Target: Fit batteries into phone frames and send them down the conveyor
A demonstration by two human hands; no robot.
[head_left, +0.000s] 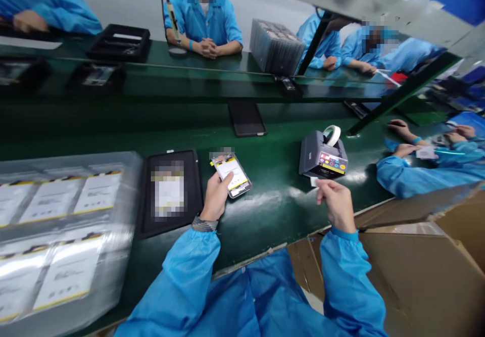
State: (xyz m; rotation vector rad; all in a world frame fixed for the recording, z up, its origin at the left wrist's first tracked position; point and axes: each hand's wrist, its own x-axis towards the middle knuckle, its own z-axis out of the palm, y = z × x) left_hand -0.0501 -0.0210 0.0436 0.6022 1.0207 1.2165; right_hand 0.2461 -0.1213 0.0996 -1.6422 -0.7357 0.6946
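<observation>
My left hand (pixel 215 196) grips an opened phone (pixel 235 175) by its left edge, the thumb lying over the white battery inside. The phone is tilted above the green bench. To the right, my right hand (pixel 335 199) pinches a small white piece of tape (pixel 313 181) at the front of a grey tape dispenser (pixel 323 154). A roll of white tape (pixel 332 136) stands up out of the dispenser's top. Whether the tape piece is still joined to the machine, I cannot tell.
Left of the phone lies a black tray (pixel 172 226) with a blurred white item. A clear plastic tray (pixel 131 175) of several white batteries fills the far left. A black mat (pixel 247 118) lies behind. Cardboard boxes (pixel 417 271) stand at right, near a co-worker's sleeve (pixel 409 178).
</observation>
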